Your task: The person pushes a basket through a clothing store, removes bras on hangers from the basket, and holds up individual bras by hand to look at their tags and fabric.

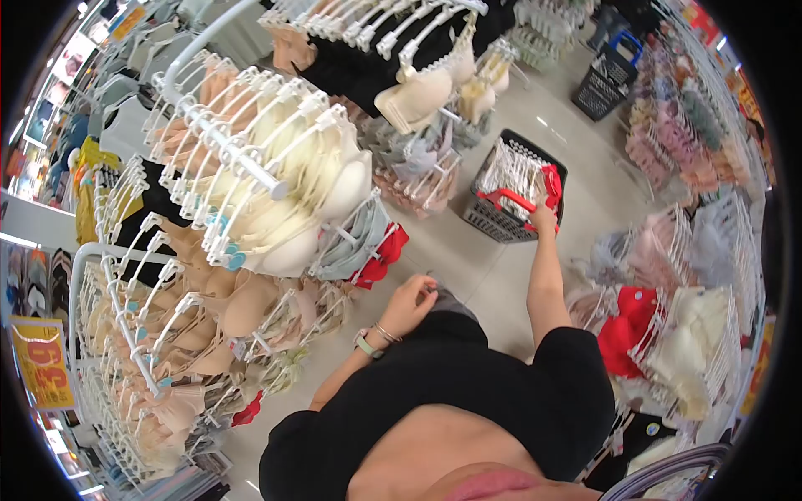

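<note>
My right hand (544, 219), arm stretched forward, is closed around the red handle (508, 199) of a black shopping basket (501, 224). A bundle of white hangers (511, 171) fills the basket, with a red piece (550, 182) at its right side. The basket is low, over the tiled floor. My left hand (408, 302) is held in front of my body with its fingers loosely curled, and nothing shows in them. It is nearest to the red bras (383, 255) on the rack, apart from them. A watch (366, 344) and bracelets are on that wrist.
Cream bras (292, 192) hang from a white rack arm (225, 150) at the left, beige bras (242, 313) below them. On the right hang a red bra (631, 330) and cream ones (685, 342). Another black basket (603, 83) stands on the floor (493, 271) farther back.
</note>
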`<act>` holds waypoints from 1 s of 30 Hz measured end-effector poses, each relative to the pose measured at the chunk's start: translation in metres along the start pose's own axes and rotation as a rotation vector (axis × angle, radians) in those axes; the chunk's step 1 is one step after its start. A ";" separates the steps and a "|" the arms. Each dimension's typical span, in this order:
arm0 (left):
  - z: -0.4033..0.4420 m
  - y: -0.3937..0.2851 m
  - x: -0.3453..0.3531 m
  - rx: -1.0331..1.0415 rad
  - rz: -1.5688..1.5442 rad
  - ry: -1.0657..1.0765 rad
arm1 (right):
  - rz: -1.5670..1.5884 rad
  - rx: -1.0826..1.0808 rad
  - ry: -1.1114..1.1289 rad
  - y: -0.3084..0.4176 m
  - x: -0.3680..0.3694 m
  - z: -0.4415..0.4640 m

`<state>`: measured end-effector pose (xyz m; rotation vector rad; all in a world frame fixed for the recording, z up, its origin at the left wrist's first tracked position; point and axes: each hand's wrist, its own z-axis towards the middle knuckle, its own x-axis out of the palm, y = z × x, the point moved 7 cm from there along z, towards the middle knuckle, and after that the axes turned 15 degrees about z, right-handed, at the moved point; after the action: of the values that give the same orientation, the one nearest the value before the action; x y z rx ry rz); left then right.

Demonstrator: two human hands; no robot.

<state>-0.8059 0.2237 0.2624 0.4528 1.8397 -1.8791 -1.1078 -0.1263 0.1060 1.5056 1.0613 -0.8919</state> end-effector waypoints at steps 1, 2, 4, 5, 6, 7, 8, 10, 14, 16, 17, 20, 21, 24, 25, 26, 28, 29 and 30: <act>-0.002 0.003 0.000 -0.016 -0.026 -0.004 | 0.002 0.004 0.016 0.005 -0.002 -0.014; -0.002 0.008 -0.001 -0.024 -0.039 0.013 | 0.031 0.018 -0.001 0.002 0.008 -0.013; -0.005 0.018 0.000 -0.055 -0.056 0.040 | 0.068 0.046 -0.017 0.003 0.016 -0.026; -0.006 0.024 0.001 -0.090 -0.080 0.052 | 0.085 0.030 0.019 0.007 0.024 -0.034; -0.007 0.026 0.001 -0.085 -0.076 0.070 | 0.101 0.019 0.053 0.011 0.030 -0.045; -0.008 0.031 0.003 -0.115 -0.064 0.108 | 0.131 0.041 0.048 0.021 0.028 -0.061; -0.008 0.036 0.006 -0.145 -0.051 0.147 | 0.135 0.007 0.053 0.022 0.044 -0.065; -0.007 0.044 0.013 -0.115 -0.038 0.190 | 0.153 -0.040 0.107 0.029 0.061 -0.083; 0.003 0.030 0.018 0.009 0.010 0.211 | 0.289 -0.043 0.232 0.054 0.085 -0.139; 0.013 0.032 0.027 0.114 0.093 0.249 | 0.297 -0.061 0.234 0.071 0.089 -0.167; 0.019 0.031 0.034 0.213 0.174 0.262 | 0.296 -0.029 0.257 0.073 0.095 -0.179; 0.044 0.043 0.053 0.262 0.235 0.308 | 0.392 0.005 0.275 0.079 0.105 -0.209; 0.053 0.052 0.062 0.273 0.235 0.324 | 0.440 -0.063 0.364 0.083 0.117 -0.215; 0.076 0.075 0.083 0.397 0.485 0.271 | 0.595 -0.050 0.610 0.087 0.130 -0.243; 0.080 0.082 0.090 0.399 0.481 0.274 | 0.693 0.020 0.776 0.089 0.132 -0.257; 0.081 0.097 0.108 0.356 0.592 0.458 | 0.693 0.025 0.775 0.087 0.130 -0.262; 0.074 0.123 0.135 0.385 0.782 0.625 | 0.716 0.024 0.983 0.090 0.132 -0.280; 0.071 0.130 0.147 0.388 0.779 0.629 | 0.716 0.030 0.982 0.089 0.128 -0.281; 0.068 0.132 0.152 0.330 0.896 0.678 | 0.725 0.026 1.034 0.092 0.123 -0.284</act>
<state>-0.8552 0.1416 0.0732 1.8467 1.2474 -1.4281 -0.9788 0.1678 0.0734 2.2109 1.0272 0.4569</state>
